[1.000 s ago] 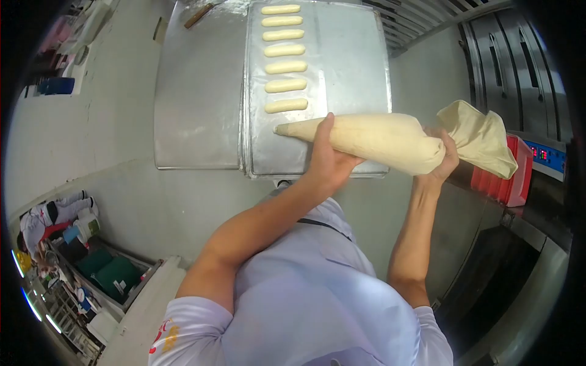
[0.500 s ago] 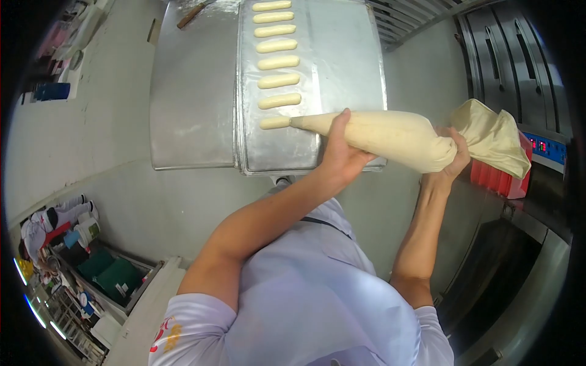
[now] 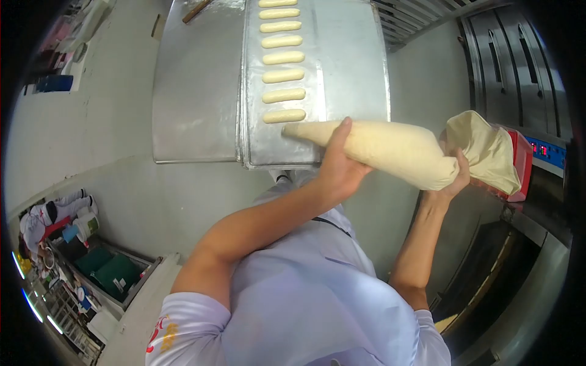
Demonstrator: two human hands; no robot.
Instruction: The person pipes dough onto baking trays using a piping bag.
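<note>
Hands: left part-open, thumb across the piping bag, remaining fingers partly hidden beneath; right closed round its gathered neck. Bag slants over the metal tray, nozzle beside the nearest piped strip. Dull metal surface adjoins at left, white-dusted near a wooden handle. Beyond: red crate, lit control panel, pale wall, distant person.

Room fairly bright, light cool, mostly soft. Dull sheen on tray, pale highlights on shirt. Tube lamps glow bluish white, far lower left. Deep shadow lower right. Red digits glow on panel. Wall bows, frame rim black; far person small, soft, stretched.
</note>
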